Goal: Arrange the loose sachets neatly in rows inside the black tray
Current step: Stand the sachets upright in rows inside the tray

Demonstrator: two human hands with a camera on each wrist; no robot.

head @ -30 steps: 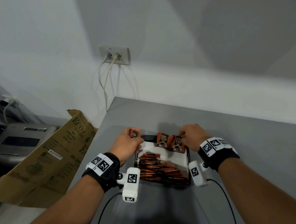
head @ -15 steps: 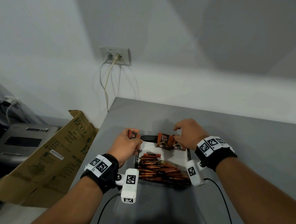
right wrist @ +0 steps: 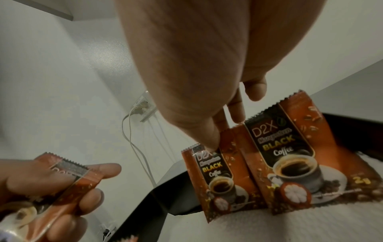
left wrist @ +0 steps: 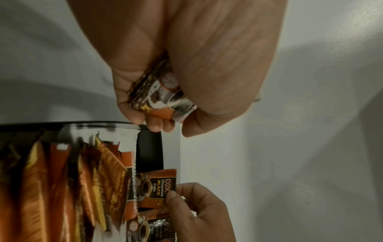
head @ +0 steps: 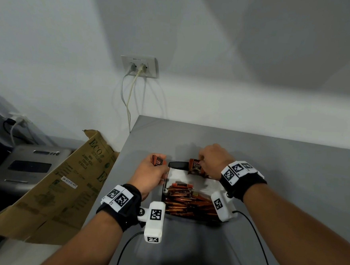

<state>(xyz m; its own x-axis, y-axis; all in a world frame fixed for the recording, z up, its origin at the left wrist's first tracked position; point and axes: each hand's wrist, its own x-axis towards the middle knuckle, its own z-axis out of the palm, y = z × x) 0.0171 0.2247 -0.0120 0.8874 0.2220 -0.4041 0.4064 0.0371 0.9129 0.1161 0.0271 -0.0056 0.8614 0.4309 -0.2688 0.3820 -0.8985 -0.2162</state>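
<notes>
The black tray (head: 178, 165) with a white liner sits on the grey table (head: 292, 165). A loose pile of orange sachets (head: 185, 203) fills its near end. Two coffee sachets stand upright side by side at the far end: the left sachet (right wrist: 213, 178) and the right sachet (right wrist: 290, 163). My right hand (head: 202, 161) pinches the top edge of the left sachet (left wrist: 157, 188), thumb in front and fingers behind. My left hand (head: 159, 168) hovers beside the tray's far left corner and grips a small stack of sachets (left wrist: 163, 96). The head view hides the right sachet behind my right hand.
A flattened cardboard box (head: 62, 186) leans against the table's left edge, with a grey appliance (head: 29, 163) behind it. A wall socket (head: 139, 66) with two cables hangs above the table's far left corner. Wrist camera cables (head: 254, 231) trail near the tray.
My right hand has slid left along the tray's far end, from the right upright sachet to the left one. The left hand has stayed put with its stack.
</notes>
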